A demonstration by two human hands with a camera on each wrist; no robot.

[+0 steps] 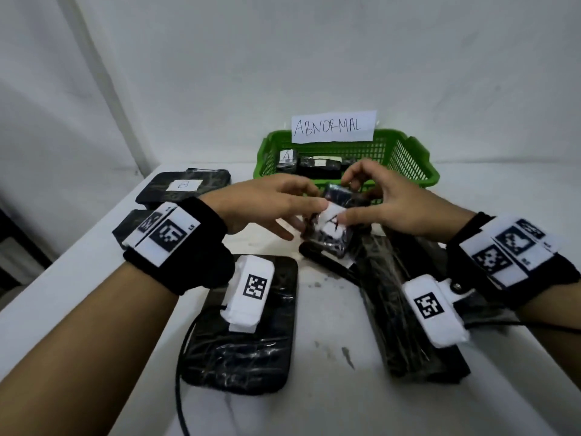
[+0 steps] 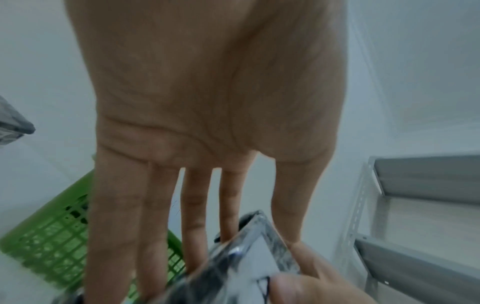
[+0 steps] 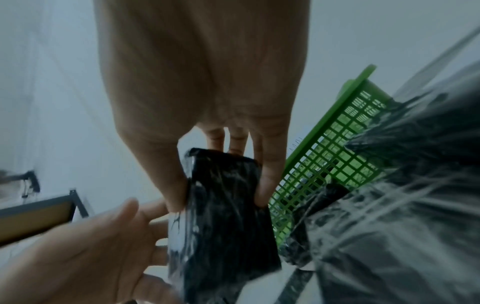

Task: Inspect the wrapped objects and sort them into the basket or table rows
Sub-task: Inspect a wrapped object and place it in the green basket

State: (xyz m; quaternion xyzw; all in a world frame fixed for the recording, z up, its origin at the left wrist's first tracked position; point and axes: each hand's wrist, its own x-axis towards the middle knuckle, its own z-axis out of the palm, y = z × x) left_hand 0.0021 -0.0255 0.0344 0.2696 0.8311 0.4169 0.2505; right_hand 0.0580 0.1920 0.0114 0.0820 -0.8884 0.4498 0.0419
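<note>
A small black wrapped object (image 1: 333, 225) with a white label marked "A" is held up in front of the green basket (image 1: 418, 162), above the table. My left hand (image 1: 306, 218) pinches its left side, thumb on the label and fingers underneath. My right hand (image 1: 355, 199) grips it from the right, thumb and fingers on opposite edges. In the right wrist view the right hand (image 3: 219, 200) clamps the wrapped object (image 3: 223, 216), with the basket (image 3: 337, 144) behind. The left wrist view shows the object (image 2: 249, 257) between my left thumb and fingers, blurred.
The basket carries an "ABNORMAL" sign (image 1: 333, 125) and holds wrapped items, one labelled "A" (image 1: 287, 155). On the white table (image 1: 314, 404) lie a flat black parcel (image 1: 242, 357), a long one (image 1: 393, 325), one labelled "B" (image 1: 185, 184) and another (image 1: 129, 228). A metal shelf (image 2: 415, 185) stands nearby.
</note>
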